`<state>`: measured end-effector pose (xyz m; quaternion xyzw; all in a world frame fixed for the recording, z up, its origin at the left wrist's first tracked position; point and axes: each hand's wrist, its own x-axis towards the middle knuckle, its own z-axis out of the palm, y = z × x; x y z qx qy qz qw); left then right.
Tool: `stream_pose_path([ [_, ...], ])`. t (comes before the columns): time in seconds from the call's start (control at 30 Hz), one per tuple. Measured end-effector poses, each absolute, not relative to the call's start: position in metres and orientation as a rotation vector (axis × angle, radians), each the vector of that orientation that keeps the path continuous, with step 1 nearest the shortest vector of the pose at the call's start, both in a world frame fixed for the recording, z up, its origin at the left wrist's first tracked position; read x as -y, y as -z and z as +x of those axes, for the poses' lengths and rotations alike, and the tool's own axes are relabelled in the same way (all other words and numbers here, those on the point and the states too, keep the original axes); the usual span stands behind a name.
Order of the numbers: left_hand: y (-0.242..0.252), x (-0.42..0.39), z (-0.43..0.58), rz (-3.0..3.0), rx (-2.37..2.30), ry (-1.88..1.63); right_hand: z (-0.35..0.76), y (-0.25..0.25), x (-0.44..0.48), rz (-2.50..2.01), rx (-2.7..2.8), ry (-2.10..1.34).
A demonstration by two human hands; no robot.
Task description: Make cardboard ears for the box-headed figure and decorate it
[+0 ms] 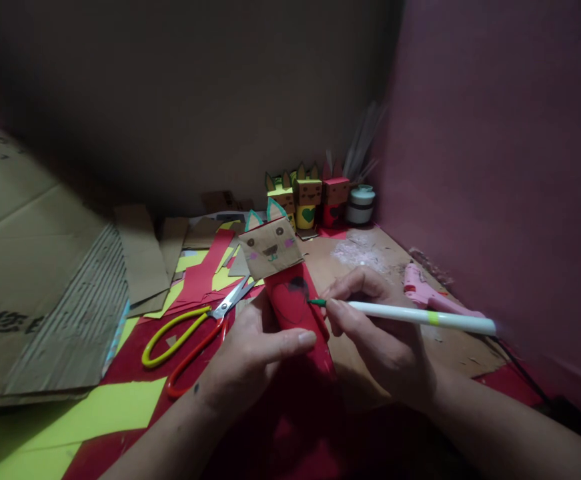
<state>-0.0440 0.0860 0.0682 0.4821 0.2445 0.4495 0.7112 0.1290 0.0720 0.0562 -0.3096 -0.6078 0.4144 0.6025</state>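
Note:
My left hand (pixel 257 353) is closed around a red paper figure (pixel 290 303) with a cardboard animal head (pixel 271 248). The head has green-edged ears, drawn eyes, a mouth and pink cheeks, and it leans to the left. On the red body is a heart outline, its upper part shaded dark. Pinched in my right hand (pixel 373 323) is a white marker (pixel 415 317) with a green tip, which is at the heart's right edge. Yellow-and-red-handled scissors (pixel 217 320) lie with blades parted just left of my left hand.
Several finished-looking paper figures (pixel 309 200) stand at the back beside a pale lidded jar (pixel 360 205). A pink glue gun (pixel 433 293) lies on the right near the wall. Corrugated cardboard (pixel 73 313), red strips (pixel 205 270) and yellow paper (pixel 97 410) spread over the left side.

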Motion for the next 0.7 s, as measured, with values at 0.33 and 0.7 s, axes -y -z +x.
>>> stream_pose_path([
  [0.33, -0.068, -0.0866, -0.0435, 1.056, -0.499, -0.987, 0.1264, -0.0594, -0.073, -0.726, 1.384, -0.931],
  [0.7, -0.0685, -0.0871, -0.0428, 1.051, -0.515, -1.003, 0.1297, -0.0555, -0.0728, -0.697, 1.42, -0.962],
])
